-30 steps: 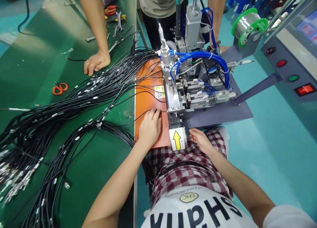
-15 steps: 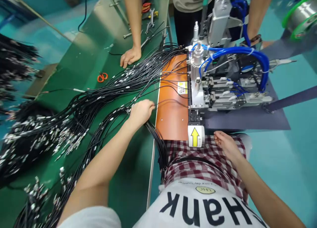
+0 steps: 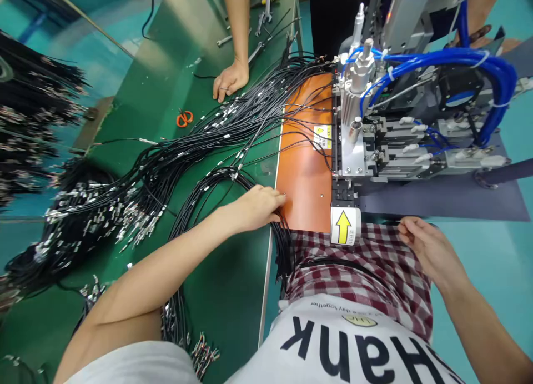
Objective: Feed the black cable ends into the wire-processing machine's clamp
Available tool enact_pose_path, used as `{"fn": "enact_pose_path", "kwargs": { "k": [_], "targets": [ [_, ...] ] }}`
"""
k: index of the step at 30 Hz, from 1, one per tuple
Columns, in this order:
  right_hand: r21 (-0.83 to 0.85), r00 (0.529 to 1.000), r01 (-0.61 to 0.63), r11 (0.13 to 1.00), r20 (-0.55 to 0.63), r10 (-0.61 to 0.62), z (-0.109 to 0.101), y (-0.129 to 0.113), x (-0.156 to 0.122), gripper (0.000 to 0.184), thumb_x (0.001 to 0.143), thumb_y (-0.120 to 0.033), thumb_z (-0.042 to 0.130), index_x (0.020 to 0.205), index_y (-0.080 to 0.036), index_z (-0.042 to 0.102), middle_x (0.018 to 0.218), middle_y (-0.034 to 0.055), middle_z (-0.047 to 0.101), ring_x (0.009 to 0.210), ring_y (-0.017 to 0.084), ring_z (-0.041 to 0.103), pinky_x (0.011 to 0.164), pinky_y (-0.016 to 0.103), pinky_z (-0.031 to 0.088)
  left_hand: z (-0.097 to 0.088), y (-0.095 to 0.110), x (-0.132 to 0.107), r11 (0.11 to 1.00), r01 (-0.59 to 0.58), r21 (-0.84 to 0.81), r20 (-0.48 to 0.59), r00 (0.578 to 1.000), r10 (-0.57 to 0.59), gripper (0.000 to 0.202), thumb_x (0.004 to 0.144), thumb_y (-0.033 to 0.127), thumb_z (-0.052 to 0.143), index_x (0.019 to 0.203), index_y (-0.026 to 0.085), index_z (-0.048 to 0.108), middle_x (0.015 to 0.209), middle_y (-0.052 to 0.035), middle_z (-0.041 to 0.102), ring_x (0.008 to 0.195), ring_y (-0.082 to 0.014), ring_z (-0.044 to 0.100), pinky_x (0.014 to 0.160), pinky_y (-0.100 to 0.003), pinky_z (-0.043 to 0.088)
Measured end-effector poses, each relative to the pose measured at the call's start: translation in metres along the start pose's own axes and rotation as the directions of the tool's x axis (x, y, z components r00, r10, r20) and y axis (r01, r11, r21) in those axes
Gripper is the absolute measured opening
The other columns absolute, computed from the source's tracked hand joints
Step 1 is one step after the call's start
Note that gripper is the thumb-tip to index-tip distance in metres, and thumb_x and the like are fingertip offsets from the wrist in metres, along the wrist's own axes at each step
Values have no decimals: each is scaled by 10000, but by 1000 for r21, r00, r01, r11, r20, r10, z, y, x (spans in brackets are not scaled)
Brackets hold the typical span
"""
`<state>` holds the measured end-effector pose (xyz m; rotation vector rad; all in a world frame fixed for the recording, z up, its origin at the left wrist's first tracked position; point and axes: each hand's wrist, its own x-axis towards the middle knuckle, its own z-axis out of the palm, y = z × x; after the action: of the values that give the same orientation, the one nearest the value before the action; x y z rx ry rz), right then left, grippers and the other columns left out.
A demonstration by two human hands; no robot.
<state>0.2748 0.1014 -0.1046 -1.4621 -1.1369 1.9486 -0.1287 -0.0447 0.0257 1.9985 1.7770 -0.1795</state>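
My left hand (image 3: 260,207) is at the table's right edge, its fingers closed over a bundle of thin black cables (image 3: 283,248) that hangs down beside my lap. Part of the bundle is hidden under the hand, and the rest curves back across the green table. My right hand (image 3: 425,242) is held above my checked lap, right of a white label with a yellow arrow (image 3: 345,226). Its fingers are curled together, and nothing shows in them. Several single cables run over an orange plate (image 3: 302,198) into the machine (image 3: 353,134).
A larger spread of black cables (image 3: 200,134) with white tags lies across the green table (image 3: 225,278). Orange-handled scissors (image 3: 184,118) and wrenches (image 3: 266,11) lie farther back. A co-worker's hand (image 3: 231,81) rests on the table. Blue hoses (image 3: 441,59) arch over the machine.
My left hand has moved right and down along the cables to the table edge. The cable leading from it to the machine no longer shows. My right hand stays near my lap.
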Motion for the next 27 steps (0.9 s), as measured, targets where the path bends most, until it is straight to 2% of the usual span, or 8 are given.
{"fn": "enact_pose_path", "kwargs": {
  "k": [5, 9, 13, 18, 20, 22, 24, 27],
  "targets": [
    [-168, 994, 44, 985, 110, -26, 18, -33, -19, 295, 868, -524, 693, 870, -231, 663, 807, 15, 558, 665, 134, 476, 607, 259, 438, -1, -10, -9, 978, -50, -203, 65, 996, 64, 158, 926, 191, 556, 890, 214, 709, 970, -37, 701, 902, -169, 654, 815, -265, 453],
    [-331, 988, 65, 941, 157, -13, 22, -44, -39, 315, 931, -543, 605, 848, -239, 628, 742, 4, 540, 697, 153, 485, 720, 288, 430, -32, -20, -13, 908, -72, -413, -15, 997, 72, 142, 913, 192, 536, 979, 185, 662, 978, -34, 693, 884, -153, 633, 792, -250, 469],
    [-347, 982, 106, 932, 185, -43, 26, -48, -49, 305, 956, -527, 574, 864, -239, 615, 722, -7, 530, 704, 154, 483, 774, 304, 416, -64, 31, -23, 946, -118, -302, -96, 991, 93, 153, 837, 94, 525, 925, 187, 610, 903, -21, 664, 821, -156, 603, 778, -275, 463],
    [-319, 950, 214, 923, 287, -121, 54, -57, -55, 264, 963, -486, 583, 914, -228, 605, 786, 2, 572, 689, 142, 501, 687, 291, 414, -46, 103, 7, 851, -476, -223, 38, 868, 495, 125, 939, 185, 529, 881, 210, 637, 898, -39, 717, 873, -200, 662, 788, -309, 483],
    [-306, 925, 250, 919, 355, -133, 64, -56, -54, 235, 967, -456, 586, 940, -223, 607, 764, -7, 573, 667, 133, 519, 666, 279, 427, -24, 106, 24, 882, -406, -241, -11, 910, 415, 187, 979, 216, 488, 906, 209, 660, 941, -45, 736, 893, -204, 687, 781, -300, 495],
    [-314, 902, 301, 900, 401, -161, 70, -52, -51, 211, 971, -425, 581, 1005, -221, 620, 783, -3, 599, 655, 130, 545, 644, 274, 443, -1, 98, 36, 918, -232, -323, -130, 971, 200, 253, 1018, 252, 425, 1025, 215, 676, 1050, -54, 747, 954, -203, 706, 819, -291, 508],
    [-326, 897, 340, 882, 394, -200, 72, -46, -45, 225, 959, -399, 598, 1096, -223, 631, 843, 9, 625, 676, 135, 578, 638, 273, 462, 16, 86, 42, 891, -117, -438, -211, 977, 25, 293, 1039, 316, 397, 1118, 228, 665, 1121, -54, 743, 1009, -205, 708, 857, -289, 514],
    [-302, 887, 384, 873, 383, -257, 80, -44, -37, 321, 921, -380, 653, 1201, -226, 630, 930, 26, 643, 676, 127, 581, 626, 268, 474, 31, 76, 41, 851, -83, -519, -235, 971, -48, 301, 1035, 360, 410, 1128, 226, 662, 1069, -57, 746, 971, -207, 711, 822, -285, 524]
  ]
}}
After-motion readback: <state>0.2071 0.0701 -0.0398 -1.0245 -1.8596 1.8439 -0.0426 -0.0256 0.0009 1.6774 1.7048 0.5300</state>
